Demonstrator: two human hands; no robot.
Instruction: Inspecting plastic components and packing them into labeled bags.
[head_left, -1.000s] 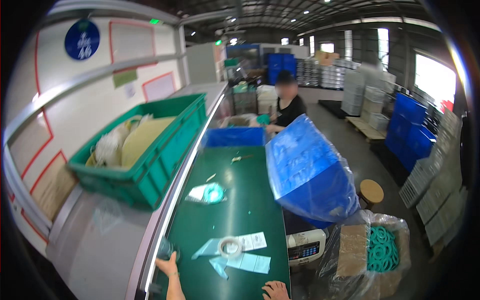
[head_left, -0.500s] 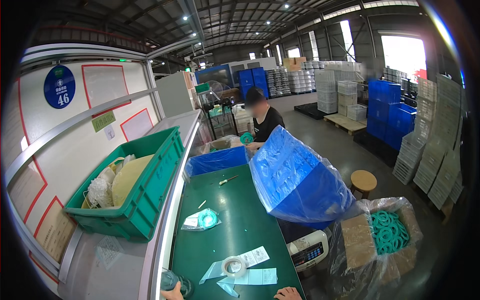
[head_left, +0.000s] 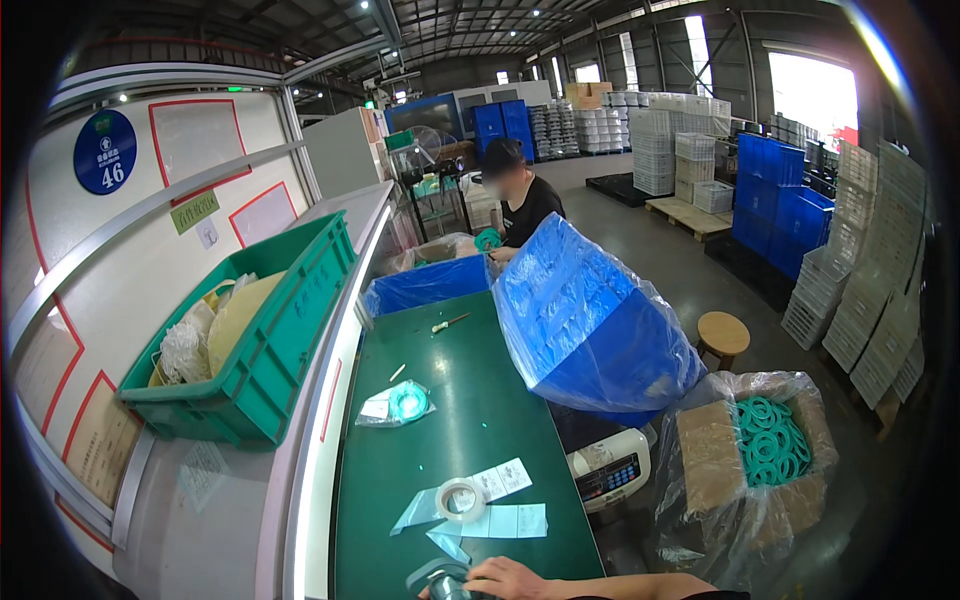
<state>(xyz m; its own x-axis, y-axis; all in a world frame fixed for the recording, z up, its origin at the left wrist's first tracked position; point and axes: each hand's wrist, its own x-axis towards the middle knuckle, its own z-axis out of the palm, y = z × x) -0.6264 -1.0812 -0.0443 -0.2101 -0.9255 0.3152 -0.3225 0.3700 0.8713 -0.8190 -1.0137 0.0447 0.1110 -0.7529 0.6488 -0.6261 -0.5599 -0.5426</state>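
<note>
Touching the hands (head_left: pixel 508 577): dark-grey object (head_left: pixel 437 573).

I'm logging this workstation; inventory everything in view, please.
Table: 1, green, centre
Rounded object: 1, greyish, lower edge
Label strips: 2+, pale blue, table
Tape roll: 1, whitish, on label strips
Bagged ring: 1+, teal, table
Tool: 1, pale handle, table
Tilted bin: 1, blue, table's right
Far bin: 1, blue, table's far end
Scale: 1, white, below tilted bin
Carton: 1, brown, lower right
Rings: many, teal, in carton
Stool: 1, tan, right
Crate: 1, green, left side
Sign: 1, blue, upper left
Crate stacks: several, white or blue, background
Person: 1, black top, beyond table
Right hand: 1, bare, at rounded object
Left hand: too hidden to tell
</note>
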